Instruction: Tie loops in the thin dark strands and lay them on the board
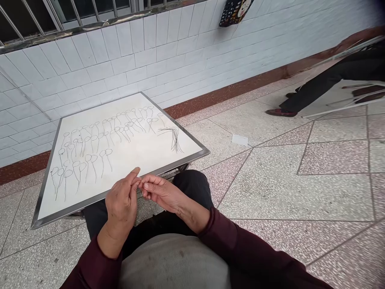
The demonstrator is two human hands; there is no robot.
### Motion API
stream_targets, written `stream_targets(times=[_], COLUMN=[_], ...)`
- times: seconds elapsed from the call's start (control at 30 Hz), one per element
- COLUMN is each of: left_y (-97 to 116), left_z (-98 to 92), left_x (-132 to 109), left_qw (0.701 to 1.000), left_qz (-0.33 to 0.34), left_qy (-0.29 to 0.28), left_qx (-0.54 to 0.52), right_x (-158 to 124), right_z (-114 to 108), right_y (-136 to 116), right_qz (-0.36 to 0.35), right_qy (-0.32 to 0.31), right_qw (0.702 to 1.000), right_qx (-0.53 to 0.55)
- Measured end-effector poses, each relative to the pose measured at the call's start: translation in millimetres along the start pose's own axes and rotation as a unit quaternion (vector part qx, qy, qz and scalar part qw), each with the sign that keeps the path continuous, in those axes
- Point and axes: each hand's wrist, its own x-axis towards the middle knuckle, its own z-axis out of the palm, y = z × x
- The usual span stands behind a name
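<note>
My left hand (122,200) and my right hand (162,192) meet over my lap, just off the near edge of the white-topped table (135,156). Both are closed, fingertips pinched together and touching. Whatever sits between them is too small or too hidden to name. On the tabletop lie several rows of thin dark wire-like strands (80,173), each with a round loop at one end and a long tail. A loose bundle of straight dark strands (175,139) rests near the table's right corner.
A grey metal rim (192,153) borders the table, whose far side stands by the tiled wall (126,62). White paper (240,139) lies on the floor. At the right another person's leg (319,90) stretches out beside a metal-framed seat. A patterned bag (231,14) hangs above.
</note>
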Motion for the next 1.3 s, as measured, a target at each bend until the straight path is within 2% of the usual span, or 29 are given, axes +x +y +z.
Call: stream_targets(times=[0.17,0.37,0.6,0.83,0.97,1.17,1.3], left_y=[-2.4,-3.6,-1.1,-1.9,-0.3,-1.4,-1.2], left_z=[1.6,1.4,1.8,-2.7,-3.5,-8.2,-12.3], left_x=[-1.4,-4.6,-6.3,-5.1,-4.2,-1.0,2.0], left_qw=[0.999,1.000,0.999,0.996,0.995,0.995,0.993], left_qz=[0.041,-0.021,-0.037,-0.092,-0.095,-0.096,-0.107], left_qy=[0.008,-0.003,0.008,0.000,-0.005,0.000,-0.032], left_qx=[0.019,0.020,0.034,-0.006,-0.008,-0.011,-0.033], right_x=[0.9,-1.6,-0.1,-1.1,-0.8,-2.1,-2.3], right_z=[-0.1,2.0,6.1,8.9,9.4,9.8,8.4], right_y=[7.3,5.2,9.8,10.0,12.0,10.3,7.8], right_qz=[-0.031,-0.032,-0.047,-0.029,-0.035,-0.004,0.003], right_qy=[0.028,0.009,0.022,-0.005,0.004,0.013,0.012], right_qw=[0.999,0.999,0.999,1.000,0.999,1.000,1.000], right_qx=[-0.026,-0.033,-0.015,-0.011,-0.001,-0.011,-0.016])
